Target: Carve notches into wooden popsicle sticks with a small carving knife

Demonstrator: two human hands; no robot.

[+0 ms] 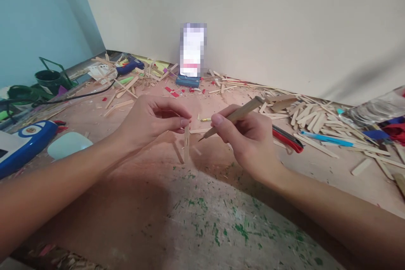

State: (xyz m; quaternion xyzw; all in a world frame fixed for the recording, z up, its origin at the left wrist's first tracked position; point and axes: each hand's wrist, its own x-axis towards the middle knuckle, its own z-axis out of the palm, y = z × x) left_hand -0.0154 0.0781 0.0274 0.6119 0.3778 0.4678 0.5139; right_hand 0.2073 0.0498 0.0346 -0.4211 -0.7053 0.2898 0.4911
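Note:
My left hand [152, 120] pinches a short flat wooden stick [186, 143] by its top end, so the stick hangs upright above the worn table [202, 215]. My right hand [249, 137] grips a wooden-handled pointed tool [236, 116] like a pen. Its dark tip points left and sits a little to the right of the stick, not touching it.
Loose craft sticks [310, 118] lie heaped along the back right. A red-and-black cutter [287, 139] and a blue pen [327, 139] lie right of my right hand. A blue glue gun [129, 66], a black cable [79, 97] and a blue-and-white object [25, 143] sit at left.

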